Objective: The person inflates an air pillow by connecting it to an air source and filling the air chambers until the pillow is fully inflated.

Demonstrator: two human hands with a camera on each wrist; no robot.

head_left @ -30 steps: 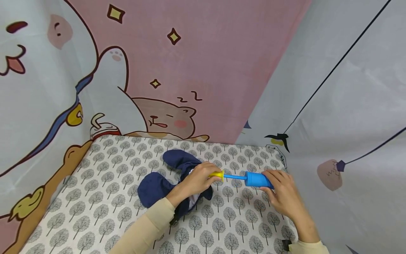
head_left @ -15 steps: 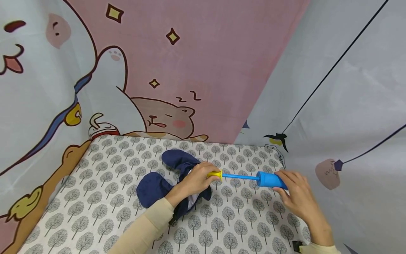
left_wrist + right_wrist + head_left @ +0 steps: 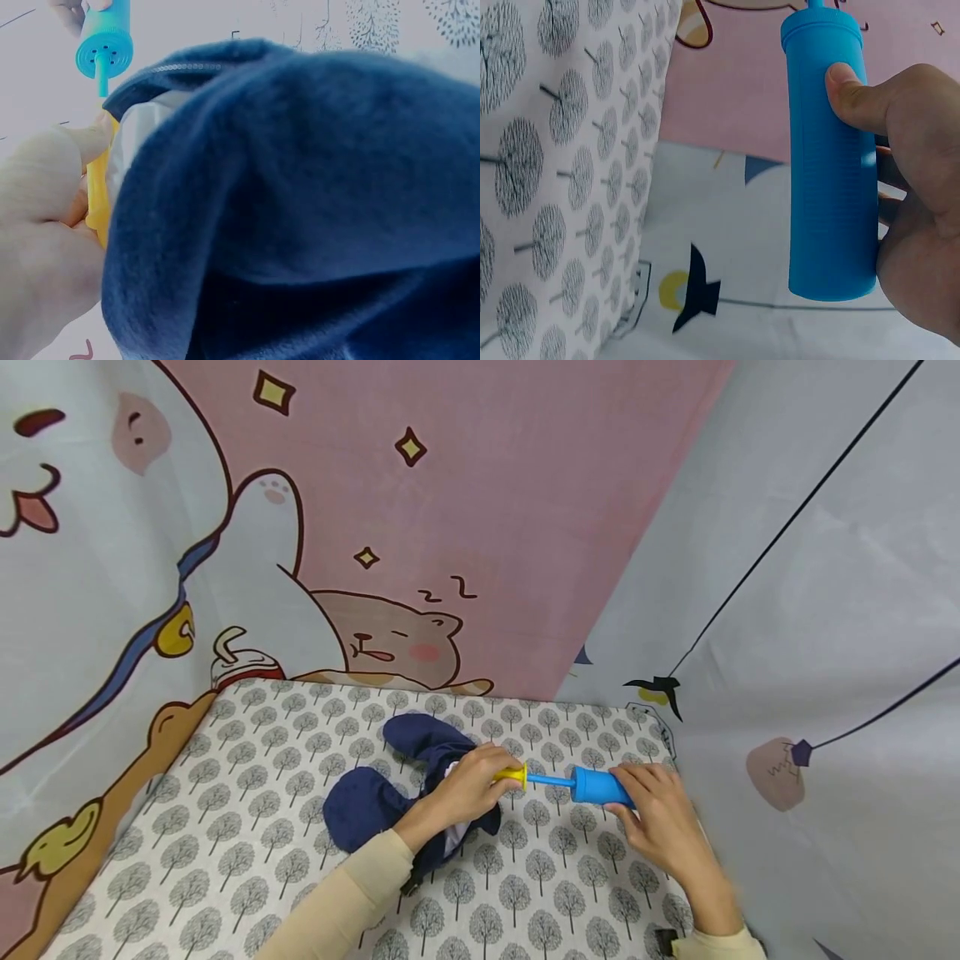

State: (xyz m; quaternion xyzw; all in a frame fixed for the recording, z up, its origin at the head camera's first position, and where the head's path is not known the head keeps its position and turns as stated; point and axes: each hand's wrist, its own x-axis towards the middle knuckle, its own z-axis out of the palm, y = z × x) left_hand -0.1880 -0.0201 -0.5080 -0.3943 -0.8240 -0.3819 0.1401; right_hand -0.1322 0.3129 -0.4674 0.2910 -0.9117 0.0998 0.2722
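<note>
A hand pump with a blue barrel, a thin blue rod and a yellow end piece spans between both hands. My right hand grips the barrel, thumb along its side in the right wrist view. My left hand pinches the yellow piece right by a pale, translucent plastic part. That part shows in the zipped opening of a navy plush thing, which looks like a neck pillow. Two rounded lobes of it spread left of my left hand, and my forearm covers some of it.
The tabletop cloth has a print of grey trees. Behind it hangs a pink and white cartoon curtain, and a pale curtain stands close by my right hand.
My right hand drew the barrel away to the right, baring more rod, then pushed it back left, so less rod shows now. The left hand and plush thing stayed in place.
</note>
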